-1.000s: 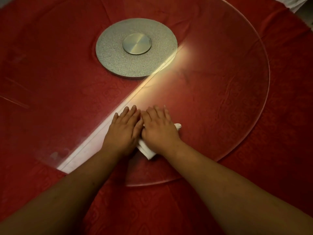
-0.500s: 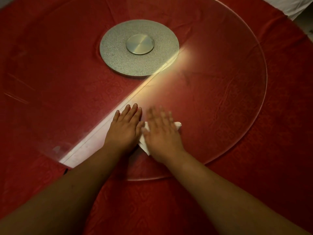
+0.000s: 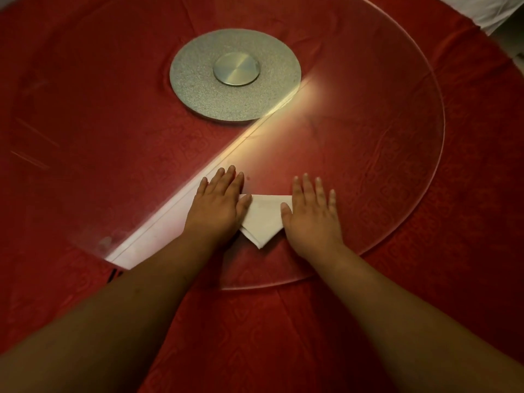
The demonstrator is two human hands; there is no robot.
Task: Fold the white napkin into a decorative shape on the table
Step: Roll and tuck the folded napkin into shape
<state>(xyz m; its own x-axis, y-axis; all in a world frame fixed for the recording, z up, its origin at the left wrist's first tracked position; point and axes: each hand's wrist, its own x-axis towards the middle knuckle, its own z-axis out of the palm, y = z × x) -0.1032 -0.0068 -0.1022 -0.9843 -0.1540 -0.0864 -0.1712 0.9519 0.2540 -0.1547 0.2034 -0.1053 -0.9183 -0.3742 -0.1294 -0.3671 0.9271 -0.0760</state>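
Observation:
The white napkin (image 3: 262, 218) lies on the glass turntable as a small folded triangle, its point toward me and its long edge away. My left hand (image 3: 217, 204) presses flat on its left corner, fingers together and stretched forward. My right hand (image 3: 312, 215) lies flat on its right corner, fingers slightly spread. The napkin's middle shows between the two hands; its outer corners are hidden under the palms.
A round glass turntable (image 3: 411, 194) covers the red tablecloth (image 3: 467, 251). A grey metal hub disc (image 3: 235, 78) sits at its centre. A bright light streak runs diagonally across the glass. White cloth (image 3: 493, 7) shows at the far right corner.
My right hand has slid to the right, away from the left hand, uncovering the middle of the napkin. The left hand has stayed in place.

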